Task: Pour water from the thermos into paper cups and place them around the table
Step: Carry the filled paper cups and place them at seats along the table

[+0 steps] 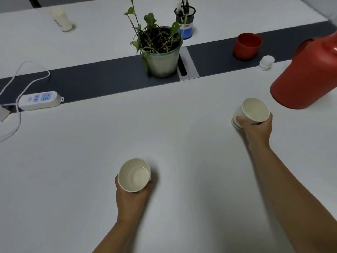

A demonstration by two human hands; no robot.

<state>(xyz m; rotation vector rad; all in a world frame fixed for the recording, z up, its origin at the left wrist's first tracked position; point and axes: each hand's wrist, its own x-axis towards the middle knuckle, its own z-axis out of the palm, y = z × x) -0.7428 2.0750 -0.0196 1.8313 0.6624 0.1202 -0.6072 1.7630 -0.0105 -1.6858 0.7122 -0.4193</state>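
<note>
Left hand (130, 195): fingers curled round a white paper cup (134, 175), mouth toward the camera, low over the white table (73, 161).
Right hand (256, 128): grips a short stack of white paper cups (252, 112), just beside the thermos.
Red plastic thermos (302, 77): upright at the table's right edge.
Red thermos cap-cup (247, 45) and small white stopper (266, 63): on the dark centre strip, well apart from both hands.
Potted green plant (160, 52): centre strip.
White power strip (40, 100): left.

Plant pot (162, 59) sat mid counter (76, 147), power strip (40, 100) far left, thermos (304, 77) far right w/ lid cup (247, 46) behind it.
</note>
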